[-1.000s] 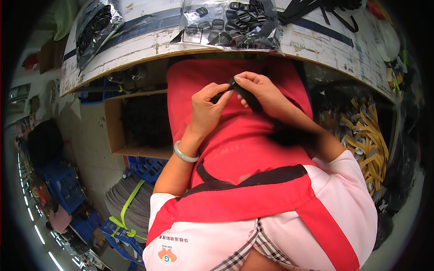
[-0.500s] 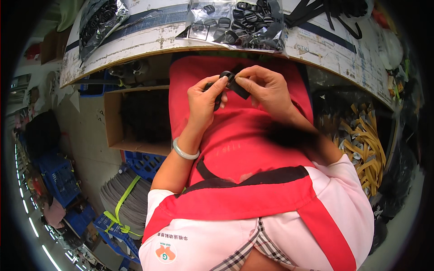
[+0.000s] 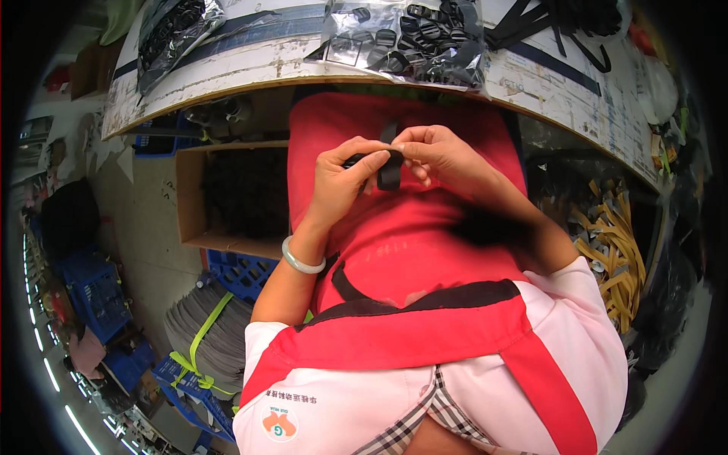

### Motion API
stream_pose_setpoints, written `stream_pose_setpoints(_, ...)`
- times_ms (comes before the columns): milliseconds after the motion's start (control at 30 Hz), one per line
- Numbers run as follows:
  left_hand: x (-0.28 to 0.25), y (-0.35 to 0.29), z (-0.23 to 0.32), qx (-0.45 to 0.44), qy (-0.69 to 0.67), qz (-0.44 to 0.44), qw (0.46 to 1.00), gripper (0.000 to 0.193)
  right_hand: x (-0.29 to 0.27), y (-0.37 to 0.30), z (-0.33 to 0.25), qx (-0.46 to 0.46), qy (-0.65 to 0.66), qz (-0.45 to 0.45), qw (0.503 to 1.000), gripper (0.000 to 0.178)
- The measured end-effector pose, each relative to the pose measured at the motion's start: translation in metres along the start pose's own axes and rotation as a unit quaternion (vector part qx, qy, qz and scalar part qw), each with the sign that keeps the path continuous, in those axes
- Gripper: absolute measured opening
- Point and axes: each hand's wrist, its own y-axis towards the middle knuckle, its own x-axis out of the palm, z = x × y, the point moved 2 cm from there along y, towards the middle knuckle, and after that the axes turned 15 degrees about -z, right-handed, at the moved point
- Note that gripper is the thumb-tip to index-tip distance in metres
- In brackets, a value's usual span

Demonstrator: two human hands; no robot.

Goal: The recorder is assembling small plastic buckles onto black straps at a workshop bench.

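Above my lap, over the red apron point(image 3: 402, 220), my two hands meet on a black webbing strap point(image 3: 389, 176). My left hand point(image 3: 339, 178) is closed, thumb on top, round the strap and a dark piece that its fingers mostly hide. Opposite it, the fingertips of my right hand point(image 3: 447, 155) pinch the same strap. One part of the webbing hangs down between the hands, and another stretches up past the fingertips. On the table beyond lies a clear plastic bag point(image 3: 350, 51) of black plastic buckles point(image 3: 425, 32).
The worn white table point(image 3: 280, 64) curves across the far side. It carries another bag of black parts point(image 3: 178, 34) at left and black straps point(image 3: 531, 23) at right. An open cardboard box point(image 3: 191, 197) stands at left, near grey coiled webbing point(image 3: 205, 326). Yellow straps point(image 3: 614, 258) lie at right.
My hands have drawn closer together on the strap. The dark looped end above my left thumb is now covered, and the webbing hangs straighter between the hands.
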Motion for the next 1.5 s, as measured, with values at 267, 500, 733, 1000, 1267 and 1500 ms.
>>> stream_pose_setpoints(267, -0.084, -0.125, 0.11, 0.044, 0.268, 0.327, 0.905, 0.022, -0.001, 0.024, -0.013, -0.076, -0.119, 0.036, 0.989, 0.017)
stream_pose_setpoints(500, -0.058, -0.105, 0.074, -0.047, 0.085, 0.164, 0.982, 0.053, 0.069, 0.034, -0.01, -0.025, -0.29, -0.105, 0.951, 0.016)
stream_pose_setpoints(733, -0.008, -0.034, 0.008, -0.084, -0.054, -0.045, 0.994, 0.063, 0.054, 0.022, -0.014, -0.012, -0.29, -0.069, 0.954, 0.016)
stream_pose_setpoints(1000, 0.003, -0.012, -0.006, -0.092, -0.075, -0.095, 0.988, 0.075, 0.029, 0.011, -0.011, -0.005, -0.372, -0.006, 0.928, 0.015)
stream_pose_setpoints(1267, -0.008, -0.007, -0.007, -0.168, -0.205, -0.126, 0.956, 0.049, 0.005, -0.004, -0.023, -0.139, -0.496, -0.019, 0.857, 0.013)
stream_pose_setpoints(1500, -0.001, 0.005, -0.023, -0.237, -0.268, -0.188, 0.915, 0.026, -0.01, -0.021, -0.033, -0.219, -0.591, -0.013, 0.776, 0.012)
